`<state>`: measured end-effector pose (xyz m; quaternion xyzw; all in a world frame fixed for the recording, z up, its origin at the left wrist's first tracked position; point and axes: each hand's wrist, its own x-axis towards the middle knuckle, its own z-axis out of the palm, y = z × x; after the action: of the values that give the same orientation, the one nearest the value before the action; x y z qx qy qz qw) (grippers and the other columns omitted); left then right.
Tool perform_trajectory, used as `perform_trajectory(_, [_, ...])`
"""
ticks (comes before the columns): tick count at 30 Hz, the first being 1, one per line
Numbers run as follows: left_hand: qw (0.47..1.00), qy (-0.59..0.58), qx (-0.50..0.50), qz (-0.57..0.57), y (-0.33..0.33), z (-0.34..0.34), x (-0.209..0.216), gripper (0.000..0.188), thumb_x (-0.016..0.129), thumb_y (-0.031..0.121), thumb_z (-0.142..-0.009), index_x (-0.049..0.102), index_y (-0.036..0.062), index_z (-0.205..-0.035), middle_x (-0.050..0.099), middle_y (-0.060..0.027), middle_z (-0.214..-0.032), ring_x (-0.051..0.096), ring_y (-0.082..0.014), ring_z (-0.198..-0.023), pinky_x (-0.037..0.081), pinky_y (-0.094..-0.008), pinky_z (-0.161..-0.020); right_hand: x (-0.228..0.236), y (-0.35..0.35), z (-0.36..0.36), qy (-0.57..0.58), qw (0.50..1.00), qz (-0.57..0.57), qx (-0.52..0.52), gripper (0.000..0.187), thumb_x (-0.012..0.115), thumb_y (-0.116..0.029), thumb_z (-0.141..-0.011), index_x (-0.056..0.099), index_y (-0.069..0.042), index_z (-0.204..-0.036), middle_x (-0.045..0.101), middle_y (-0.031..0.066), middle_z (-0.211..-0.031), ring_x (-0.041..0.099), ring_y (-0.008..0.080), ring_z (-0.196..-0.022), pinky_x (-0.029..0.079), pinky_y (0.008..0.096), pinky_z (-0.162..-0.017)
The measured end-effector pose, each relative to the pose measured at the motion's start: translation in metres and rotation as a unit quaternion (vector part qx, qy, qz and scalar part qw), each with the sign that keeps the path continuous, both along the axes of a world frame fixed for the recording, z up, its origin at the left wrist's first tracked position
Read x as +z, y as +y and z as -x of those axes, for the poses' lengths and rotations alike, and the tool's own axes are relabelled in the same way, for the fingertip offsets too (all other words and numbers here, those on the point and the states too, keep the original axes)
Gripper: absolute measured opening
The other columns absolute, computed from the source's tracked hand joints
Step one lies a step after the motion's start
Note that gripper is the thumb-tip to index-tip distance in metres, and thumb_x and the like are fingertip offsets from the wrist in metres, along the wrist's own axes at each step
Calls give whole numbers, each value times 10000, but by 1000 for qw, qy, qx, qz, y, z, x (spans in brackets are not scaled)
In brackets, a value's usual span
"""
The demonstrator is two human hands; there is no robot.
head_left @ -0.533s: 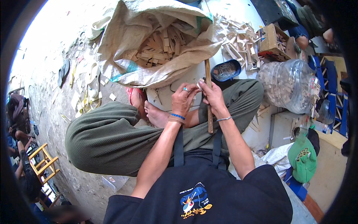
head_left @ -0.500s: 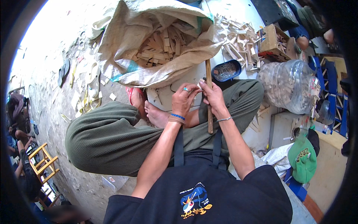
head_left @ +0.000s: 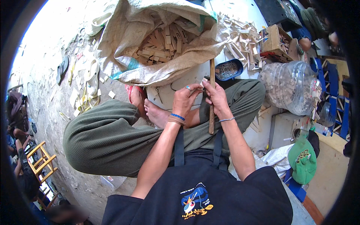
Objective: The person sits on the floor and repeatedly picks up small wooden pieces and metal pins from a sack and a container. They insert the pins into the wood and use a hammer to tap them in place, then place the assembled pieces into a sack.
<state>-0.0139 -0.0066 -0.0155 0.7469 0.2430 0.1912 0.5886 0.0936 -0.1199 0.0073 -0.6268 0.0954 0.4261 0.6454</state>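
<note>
Both hands meet above my crossed legs, fingertips pinched around a small pale wooden piece (head_left: pixel 203 83), mostly hidden by the fingers. My left hand (head_left: pixel 183 102), with a ring and blue and brown wristbands, is closed on its left side. My right hand (head_left: pixel 218 98) closes on it from the right. A long wooden stick (head_left: pixel 211 122) runs upright at the right hand, which covers its middle. Whether the fingers grip the stick too I cannot tell. Just right of its upper part stands a dark blue oval tray (head_left: pixel 240 69) of nails.
Ahead lies an open woven sack (head_left: pixel 157 77) with many wooden pieces (head_left: pixel 155 50). More wood strips (head_left: pixel 242 43) are piled to its right, near a wooden box (head_left: pixel 272 43). Farther right are a large clear plastic jar (head_left: pixel 287 86) and a green cap (head_left: pixel 301 161). Sandals (head_left: pixel 92 77) lie left.
Both hands stay together on the small piece with only slight finger shifts. The stick's upper end has tilted slightly to the right. The whole view has shifted a little.
</note>
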Motion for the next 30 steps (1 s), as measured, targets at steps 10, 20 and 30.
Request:
perform_trajectory(10, [999, 24, -6, 33, 1, 0, -4, 150, 755, 68, -946, 786, 43, -1090, 809, -91, -964, 764, -128, -914, 584, -298, -792, -2, 0, -1, 6, 1000, -4, 9, 225, 748, -306, -1006, 606, -134, -975, 453, -98, -717, 391, -2, -565, 310, 178, -432])
perform_trajectory(20, [980, -11, 11, 199, 0, 0, -19, 162, 725, -36, -935, 786, -3, -1082, 800, -83, -1052, 752, -135, -973, 599, -269, -872, 26, -19, -5, -17, 995, 92, 38, 326, 650, -393, -1068, 667, -94, -1198, 411, -83, -734, 348, 4, -593, 303, 183, -445])
perform_trajectory(30, [988, 6, -4, 154, 0, 2, -21, 146, 708, -21, -966, 758, 6, -1100, 787, -95, -1098, 745, -141, -1016, 610, -289, -869, 83, -105, 15, -347, 858, 280, 257, 392, 642, -330, -1057, 609, -18, -1291, 661, 179, -803, 647, 258, -673, 505, 408, -649])
